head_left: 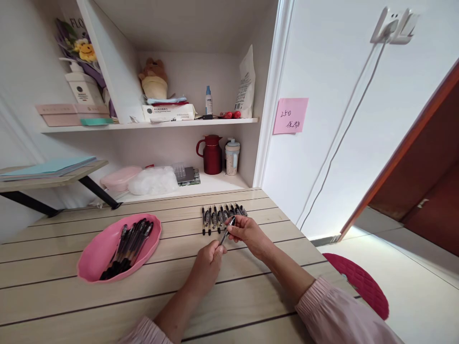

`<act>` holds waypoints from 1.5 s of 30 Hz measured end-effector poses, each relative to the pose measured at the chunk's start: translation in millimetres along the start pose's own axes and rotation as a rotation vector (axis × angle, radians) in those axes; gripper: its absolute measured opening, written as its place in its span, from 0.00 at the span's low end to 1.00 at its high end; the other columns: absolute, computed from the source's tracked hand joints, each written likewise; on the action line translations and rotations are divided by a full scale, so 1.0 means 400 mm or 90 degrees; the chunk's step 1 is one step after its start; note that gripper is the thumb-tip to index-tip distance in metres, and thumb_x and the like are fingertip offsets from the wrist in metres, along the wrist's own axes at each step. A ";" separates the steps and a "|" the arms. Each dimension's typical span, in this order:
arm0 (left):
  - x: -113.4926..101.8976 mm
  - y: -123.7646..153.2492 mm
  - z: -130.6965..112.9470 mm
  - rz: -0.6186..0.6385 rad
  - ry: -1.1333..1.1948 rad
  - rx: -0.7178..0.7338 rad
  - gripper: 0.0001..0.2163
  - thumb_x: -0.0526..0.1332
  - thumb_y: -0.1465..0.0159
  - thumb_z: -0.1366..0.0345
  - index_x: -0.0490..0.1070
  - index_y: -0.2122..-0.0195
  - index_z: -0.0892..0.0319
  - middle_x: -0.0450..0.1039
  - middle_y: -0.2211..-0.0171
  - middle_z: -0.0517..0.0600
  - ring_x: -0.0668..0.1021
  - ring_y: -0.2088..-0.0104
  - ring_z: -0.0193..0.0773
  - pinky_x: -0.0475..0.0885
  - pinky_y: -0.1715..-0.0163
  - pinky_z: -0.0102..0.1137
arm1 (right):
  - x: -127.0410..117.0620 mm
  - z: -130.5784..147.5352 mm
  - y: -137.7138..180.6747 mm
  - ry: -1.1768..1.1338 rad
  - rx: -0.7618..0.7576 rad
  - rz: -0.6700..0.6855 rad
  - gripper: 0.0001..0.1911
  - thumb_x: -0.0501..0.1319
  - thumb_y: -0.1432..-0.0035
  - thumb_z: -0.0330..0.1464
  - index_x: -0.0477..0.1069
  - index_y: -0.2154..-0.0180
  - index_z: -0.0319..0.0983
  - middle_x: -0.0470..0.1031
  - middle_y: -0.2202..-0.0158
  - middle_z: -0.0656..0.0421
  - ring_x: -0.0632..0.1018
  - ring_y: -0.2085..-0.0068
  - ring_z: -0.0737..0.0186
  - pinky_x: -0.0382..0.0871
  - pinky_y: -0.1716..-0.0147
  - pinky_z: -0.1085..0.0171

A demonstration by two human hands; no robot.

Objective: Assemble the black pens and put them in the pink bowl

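Between my two hands, above the table, is a black pen, tilted with its dark end up and to the right. My left hand is closed round its lower end. The fingers of my right hand pinch its upper, dark end. Just beyond my hands, a row of pens and separate black caps lies on the table; my right hand hides part of it. To the left, a pink oval tray holds a pile of several black pens.
The striped wooden table meets a white shelf unit with a red jug and a light cup. A small raised stand is at the left. A red round seat is beside the table at the right.
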State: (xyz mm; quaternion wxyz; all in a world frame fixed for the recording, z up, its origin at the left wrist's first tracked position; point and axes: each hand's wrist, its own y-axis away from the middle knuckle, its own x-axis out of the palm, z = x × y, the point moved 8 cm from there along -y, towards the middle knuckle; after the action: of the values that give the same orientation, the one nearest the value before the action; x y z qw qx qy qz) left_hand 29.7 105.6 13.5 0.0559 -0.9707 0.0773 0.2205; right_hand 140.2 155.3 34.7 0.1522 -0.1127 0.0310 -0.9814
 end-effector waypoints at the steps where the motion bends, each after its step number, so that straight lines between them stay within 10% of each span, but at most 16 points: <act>1: 0.000 0.002 -0.001 -0.001 0.001 -0.004 0.12 0.46 0.40 0.59 0.64 0.72 0.59 0.55 0.87 0.40 0.61 0.83 0.31 0.54 0.80 0.26 | 0.001 -0.002 0.001 -0.001 0.004 0.001 0.16 0.67 0.62 0.39 0.69 0.71 0.37 0.65 0.82 0.65 0.68 0.79 0.70 0.57 0.81 0.69; 26: -0.011 0.010 -0.020 -0.028 0.021 0.027 0.09 0.49 0.42 0.64 0.58 0.78 0.58 0.53 0.84 0.41 0.58 0.81 0.29 0.53 0.80 0.25 | 0.022 -0.045 0.023 -0.089 0.045 -0.026 0.19 0.68 0.62 0.41 0.68 0.69 0.38 0.66 0.83 0.66 0.67 0.81 0.72 0.60 0.80 0.71; 34: 0.028 0.039 -0.007 0.206 0.472 -0.120 0.12 0.52 0.40 0.56 0.64 0.66 0.60 0.52 0.87 0.37 0.48 0.89 0.24 0.40 0.88 0.23 | 0.035 0.033 0.050 -0.219 0.000 0.115 0.23 0.63 0.52 0.40 0.67 0.53 0.41 0.73 0.57 0.53 0.72 0.59 0.61 0.65 0.65 0.64; 38: 0.061 0.073 -0.030 0.352 0.650 -0.187 0.11 0.52 0.39 0.58 0.65 0.65 0.61 0.50 0.87 0.37 0.46 0.90 0.23 0.38 0.89 0.21 | 0.049 0.038 0.057 -0.253 -0.004 0.145 0.19 0.64 0.51 0.36 0.68 0.56 0.42 0.74 0.59 0.55 0.73 0.61 0.62 0.65 0.64 0.63; 45: 0.073 0.066 -0.012 0.281 0.580 -0.182 0.12 0.53 0.40 0.56 0.64 0.65 0.60 0.52 0.86 0.37 0.47 0.90 0.22 0.40 0.90 0.21 | 0.042 0.001 0.047 -0.237 0.006 0.065 0.12 0.65 0.53 0.35 0.69 0.65 0.39 0.74 0.69 0.58 0.73 0.70 0.67 0.64 0.73 0.68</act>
State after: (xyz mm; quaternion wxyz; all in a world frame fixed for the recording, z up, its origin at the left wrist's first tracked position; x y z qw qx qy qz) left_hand 52.9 75.2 3.0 -0.1639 -0.9267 0.2659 -0.2090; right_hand 130.2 132.3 36.8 0.2057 -0.2896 0.0038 -0.9348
